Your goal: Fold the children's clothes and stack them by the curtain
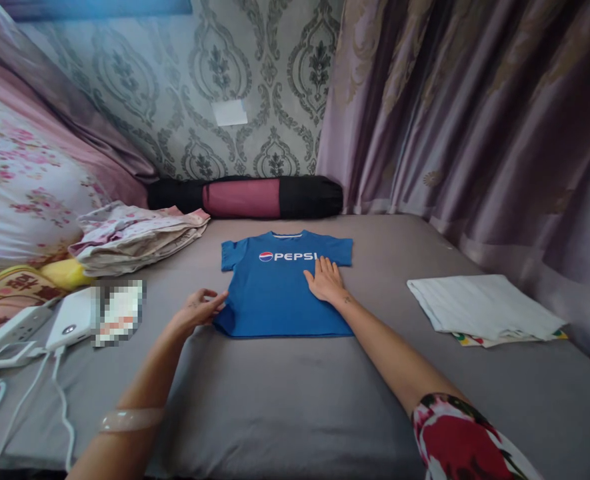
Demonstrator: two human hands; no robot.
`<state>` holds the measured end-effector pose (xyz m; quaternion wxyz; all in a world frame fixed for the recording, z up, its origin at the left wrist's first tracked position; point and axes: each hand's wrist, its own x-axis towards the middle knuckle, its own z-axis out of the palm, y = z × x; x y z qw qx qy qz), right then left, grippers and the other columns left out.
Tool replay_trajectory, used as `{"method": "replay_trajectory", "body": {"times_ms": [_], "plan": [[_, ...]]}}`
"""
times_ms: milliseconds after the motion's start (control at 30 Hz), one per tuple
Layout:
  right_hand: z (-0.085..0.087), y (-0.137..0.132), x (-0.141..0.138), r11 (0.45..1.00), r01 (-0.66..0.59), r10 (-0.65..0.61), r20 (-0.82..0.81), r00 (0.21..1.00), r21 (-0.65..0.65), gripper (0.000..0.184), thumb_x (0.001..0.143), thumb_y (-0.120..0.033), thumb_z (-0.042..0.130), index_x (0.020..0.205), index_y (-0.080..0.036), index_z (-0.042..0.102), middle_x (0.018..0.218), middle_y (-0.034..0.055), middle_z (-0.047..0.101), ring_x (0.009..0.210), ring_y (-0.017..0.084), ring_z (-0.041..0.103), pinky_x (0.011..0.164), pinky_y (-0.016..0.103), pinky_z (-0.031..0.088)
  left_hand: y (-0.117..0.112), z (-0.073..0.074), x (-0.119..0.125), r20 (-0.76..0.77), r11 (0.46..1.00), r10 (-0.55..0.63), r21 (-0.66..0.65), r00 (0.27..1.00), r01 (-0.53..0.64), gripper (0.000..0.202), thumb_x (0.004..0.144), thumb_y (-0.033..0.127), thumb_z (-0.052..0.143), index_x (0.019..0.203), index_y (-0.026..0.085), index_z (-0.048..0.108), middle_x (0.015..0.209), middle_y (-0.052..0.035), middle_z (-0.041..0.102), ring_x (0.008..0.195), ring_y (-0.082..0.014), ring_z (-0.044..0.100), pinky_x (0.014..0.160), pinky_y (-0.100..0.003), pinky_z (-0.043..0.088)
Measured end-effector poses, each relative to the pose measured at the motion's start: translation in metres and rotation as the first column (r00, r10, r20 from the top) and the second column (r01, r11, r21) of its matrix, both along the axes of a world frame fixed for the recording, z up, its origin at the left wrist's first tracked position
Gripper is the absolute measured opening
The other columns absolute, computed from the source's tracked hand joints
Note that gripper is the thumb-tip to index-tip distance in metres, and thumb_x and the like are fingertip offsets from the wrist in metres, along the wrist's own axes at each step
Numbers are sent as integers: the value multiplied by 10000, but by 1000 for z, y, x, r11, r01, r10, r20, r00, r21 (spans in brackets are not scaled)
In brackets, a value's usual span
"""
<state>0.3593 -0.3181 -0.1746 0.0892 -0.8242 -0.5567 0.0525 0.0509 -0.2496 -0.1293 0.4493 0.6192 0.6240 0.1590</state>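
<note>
A small blue T-shirt (275,290) with a white PEPSI logo lies flat, front up, on the grey bed sheet (295,393). My right hand (325,280) rests flat on the shirt's right chest area, fingers stretched out and pointing away from me. My left hand (201,309) is at the shirt's lower left edge, fingers loosely curled and touching or pinching the fabric there. A pale bangle sits on my left wrist; my right sleeve is floral red.
Folded white cloth (479,307) lies at right over a coloured item. A pile of folded pinkish clothes (139,233) sits at back left, a black and maroon bolster (247,197) along the wall. A power bank (72,320), power strip and cables lie at left. Curtains hang at right.
</note>
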Motion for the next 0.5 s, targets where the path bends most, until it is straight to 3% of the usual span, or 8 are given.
{"method": "replay_trajectory", "body": {"times_ms": [67,200,333,400,500], "plan": [[-1,0,2,1000,-1,1,-6,1000,-10,732,987,-500,199,1491,29,249,1569,195,204,1457,297,147,1179,418,71,-2,0,-4,-3,1000,-19,8,1000,19,721,559,676,685,1022,149,523,760,-28,599,641,-164,576,509,-246,417],[2,-7,3,998,-50,50,-4,999,-37,723,983,-512,203,1508,-16,234,1579,183,181,1462,288,131,1181,433,67,-6,-3,-11,-25,988,-145,51,989,146,834,457,615,750,1117,175,495,725,16,577,628,-166,561,511,-248,395],[6,-38,8,981,-192,192,0,981,-42,710,975,-551,197,1520,-98,253,1589,155,161,1468,279,109,1178,477,74,-4,-7,-24,-25,971,-239,-9,971,239,867,477,581,735,1193,189,446,711,25,578,643,-191,582,529,-275,443],[7,-60,13,962,-272,272,0,962,-31,704,973,-564,195,1520,-126,265,1591,145,160,1469,276,107,1176,493,83,1,-8,-29,-101,968,-246,19,964,249,780,526,579,710,1162,194,473,736,5,600,659,-207,598,554,-298,467],[8,-92,20,934,-355,355,-4,935,-29,688,972,-574,206,1522,-165,268,1596,127,150,1470,268,106,1176,506,101,13,-10,-25,-292,928,-216,234,932,288,515,658,552,640,1022,198,555,756,-32,625,713,-230,617,659,-340,486]]}}
